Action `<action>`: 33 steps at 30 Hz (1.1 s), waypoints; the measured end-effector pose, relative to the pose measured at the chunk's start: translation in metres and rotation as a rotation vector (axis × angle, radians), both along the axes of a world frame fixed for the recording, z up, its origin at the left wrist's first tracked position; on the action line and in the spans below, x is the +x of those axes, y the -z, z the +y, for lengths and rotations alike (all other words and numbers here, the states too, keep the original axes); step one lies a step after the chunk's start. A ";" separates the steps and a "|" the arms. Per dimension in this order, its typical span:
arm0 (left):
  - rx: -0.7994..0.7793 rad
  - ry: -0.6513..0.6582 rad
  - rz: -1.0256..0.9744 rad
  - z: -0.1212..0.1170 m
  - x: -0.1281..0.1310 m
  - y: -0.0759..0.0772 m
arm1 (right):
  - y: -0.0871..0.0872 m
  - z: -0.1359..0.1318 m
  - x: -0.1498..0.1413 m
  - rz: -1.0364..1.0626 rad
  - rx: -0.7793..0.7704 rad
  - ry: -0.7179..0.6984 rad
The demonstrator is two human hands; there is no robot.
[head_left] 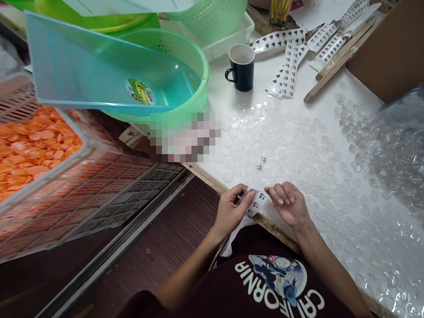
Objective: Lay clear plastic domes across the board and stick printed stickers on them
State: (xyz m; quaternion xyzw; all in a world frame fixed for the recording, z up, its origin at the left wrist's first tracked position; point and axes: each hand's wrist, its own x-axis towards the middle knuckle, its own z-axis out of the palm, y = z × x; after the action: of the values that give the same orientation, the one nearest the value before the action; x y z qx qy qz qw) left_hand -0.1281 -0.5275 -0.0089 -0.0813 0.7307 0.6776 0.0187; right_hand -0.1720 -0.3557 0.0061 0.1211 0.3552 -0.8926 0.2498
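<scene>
My left hand (233, 210) grips a white strip of stickers (255, 205) between thumb and fingers, at the table's near edge. The strip carries small dark cartoon prints, and its backing hangs down below the edge. At the strip's right side is my right hand (288, 203), its fingers curled and its thumb and forefinger pinched together. Whatever lies in that pinch is too small to make out. Just beyond the hands, many clear round discs (281, 161) lie spread flat on the white table. Two of them bear a printed sticker (263, 159).
A dark mug (243, 73) stands behind the discs, near more sticker strips (289, 66). Loose discs are heaped (391, 150) at right by a cardboard box (391, 48). Left are a green basket (207, 75), a blue tray (89, 75) and a crate (99, 176) of orange discs.
</scene>
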 end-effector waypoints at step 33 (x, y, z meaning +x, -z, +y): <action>0.006 -0.060 -0.015 -0.003 0.002 -0.009 | -0.007 -0.011 0.018 0.450 0.923 -0.186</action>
State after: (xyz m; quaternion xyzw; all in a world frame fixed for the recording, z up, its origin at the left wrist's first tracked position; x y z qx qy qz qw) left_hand -0.1263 -0.5303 -0.0001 -0.1082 0.7258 0.6794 0.0041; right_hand -0.1541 -0.3668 0.0132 -0.0082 0.7660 -0.6209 0.1663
